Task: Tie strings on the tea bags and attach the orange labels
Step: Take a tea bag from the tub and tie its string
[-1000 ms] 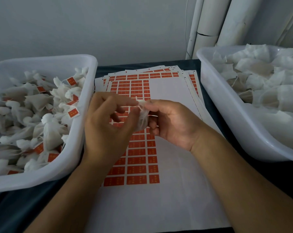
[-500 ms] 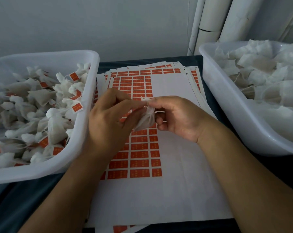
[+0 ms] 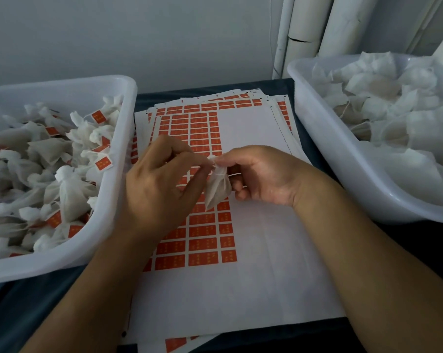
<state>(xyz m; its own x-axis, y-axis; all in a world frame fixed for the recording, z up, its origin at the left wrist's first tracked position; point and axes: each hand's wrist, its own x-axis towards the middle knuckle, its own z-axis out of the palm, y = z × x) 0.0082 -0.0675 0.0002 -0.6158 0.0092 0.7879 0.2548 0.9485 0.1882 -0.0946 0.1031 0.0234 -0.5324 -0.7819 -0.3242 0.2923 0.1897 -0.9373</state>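
Head view shows both hands raised over the middle of a stack of label sheets (image 3: 253, 263), working on one tea bag (image 3: 217, 188). The right hand (image 3: 263, 175) pinches the gathered neck of the bag between thumb and forefinger, its other fingers curled under. The left hand (image 3: 159, 184) meets it at the same spot, fingertips closed on the neck or on the string there; which of the two cannot be told, since the string itself is too fine to make out. The bag hangs below the pinch, just above the rows of orange labels (image 3: 202, 240).

Several things could go wrong from here. If either pinch loosens while the knot is drawn, the gathered neck would likely spread and the bag would open. Pulling too hard on thin mesh could tear it or snap the string. A knot set too low would squeeze the filling; too high and it may slide off. The hanging bag could also brush a label and lift its edge.

Finished, labelled bags fill the tub at the left (image 3: 113, 220); untied ones wait in the tub at the right (image 3: 324, 138), so much of the work seems left.
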